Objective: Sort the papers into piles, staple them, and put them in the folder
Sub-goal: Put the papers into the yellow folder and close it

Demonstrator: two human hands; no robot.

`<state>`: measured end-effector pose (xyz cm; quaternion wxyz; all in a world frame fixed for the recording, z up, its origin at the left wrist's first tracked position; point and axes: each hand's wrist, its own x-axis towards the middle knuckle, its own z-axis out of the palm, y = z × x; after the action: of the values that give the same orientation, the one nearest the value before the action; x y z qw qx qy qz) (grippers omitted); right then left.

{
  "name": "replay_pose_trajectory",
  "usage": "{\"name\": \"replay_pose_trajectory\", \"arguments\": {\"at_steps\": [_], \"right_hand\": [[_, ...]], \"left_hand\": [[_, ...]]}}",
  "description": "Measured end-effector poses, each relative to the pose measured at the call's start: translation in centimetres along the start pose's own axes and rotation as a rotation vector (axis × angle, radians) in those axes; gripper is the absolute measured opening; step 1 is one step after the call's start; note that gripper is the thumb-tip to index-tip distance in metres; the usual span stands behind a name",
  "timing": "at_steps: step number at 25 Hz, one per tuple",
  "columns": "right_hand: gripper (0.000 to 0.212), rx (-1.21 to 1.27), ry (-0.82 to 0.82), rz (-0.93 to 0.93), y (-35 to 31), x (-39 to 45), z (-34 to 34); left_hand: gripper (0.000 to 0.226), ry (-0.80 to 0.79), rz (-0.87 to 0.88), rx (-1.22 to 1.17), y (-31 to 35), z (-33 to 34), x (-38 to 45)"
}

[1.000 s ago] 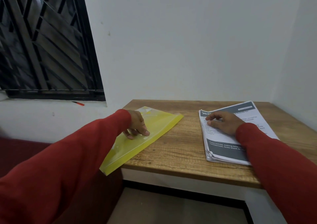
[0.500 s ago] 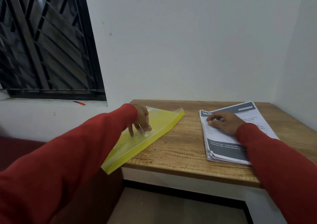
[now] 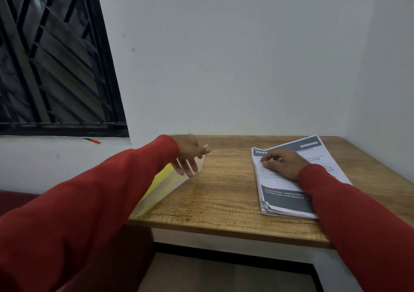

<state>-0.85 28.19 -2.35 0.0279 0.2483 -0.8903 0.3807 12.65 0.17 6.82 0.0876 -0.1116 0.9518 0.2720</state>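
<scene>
A stack of printed papers lies at the right of a wooden bench, pinned flat under the right hand, fingers loosely bent; at the left edge, the left hand pinches a yellow folder, tilting it up, probably to open it
</scene>
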Motion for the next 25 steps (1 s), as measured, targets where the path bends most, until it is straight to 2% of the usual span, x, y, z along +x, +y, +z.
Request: {"name": "replay_pose_trajectory", "arguments": {"at_steps": [1, 2, 5, 6, 8, 9, 12, 13, 16, 18, 21, 25], "right_hand": [[0.01, 0.011, 0.006, 0.001, 0.1, 0.1, 0.0], [0.01, 0.03, 0.012, 0.002, 0.1, 0.1, 0.0], [0.01, 0.048, 0.015, -0.004, 0.1, 0.1, 0.1], [0.008, 0.051, 0.014, 0.0, 0.2, 0.1, 0.1], [0.005, 0.061, 0.004, 0.007, 0.4, 0.3, 0.1], [0.003, 0.064, -0.003, 0.01, 0.3, 0.3, 0.2], [0.003, 0.026, -0.005, 0.013, 0.3, 0.2, 0.1], [0.007, 0.007, 0.01, -0.012, 0.0, 0.0, 0.2], [0.03, -0.054, 0.02, -0.305, -2.1, -0.7, 0.6], [0.041, -0.117, -0.115, -0.505, -3.5, -0.9, 1.9], [0.066, -0.256, -0.338, -0.49, -3.5, -0.9, 3.9], [0.084, -0.22, -0.362, -0.408, -2.6, -0.4, 4.1]], "left_hand": [[0.03, -0.067, 0.01, -0.027, 0.1, 0.8, 0.4], [0.023, -0.066, 0.066, -0.02, -0.2, 1.5, 0.9], [0.028, 0.223, 0.333, 0.197, -4.4, 1.2, 2.2], [0.03, 0.246, 0.355, 0.335, -6.0, 1.0, 2.2], [0.038, 0.19, 0.245, 0.54, -8.6, 1.2, 1.1], [0.045, 0.15, 0.173, 0.565, -9.5, 1.5, 0.5], [0.083, 0.061, 0.124, 0.449, -9.3, 2.9, 0.2], [0.09, 0.049, 0.131, 0.435, -8.7, 3.2, 0.5], [0.069, 0.038, 0.113, 0.509, -5.1, 4.9, 1.7], [0.066, 0.052, 0.102, 0.554, -2.5, 6.6, 2.0], [0.07, 0.091, 0.086, 0.552, -0.6, 7.9, 2.6], [0.096, 0.204, -0.007, 0.509, -2.1, 6.5, 1.2]]}}
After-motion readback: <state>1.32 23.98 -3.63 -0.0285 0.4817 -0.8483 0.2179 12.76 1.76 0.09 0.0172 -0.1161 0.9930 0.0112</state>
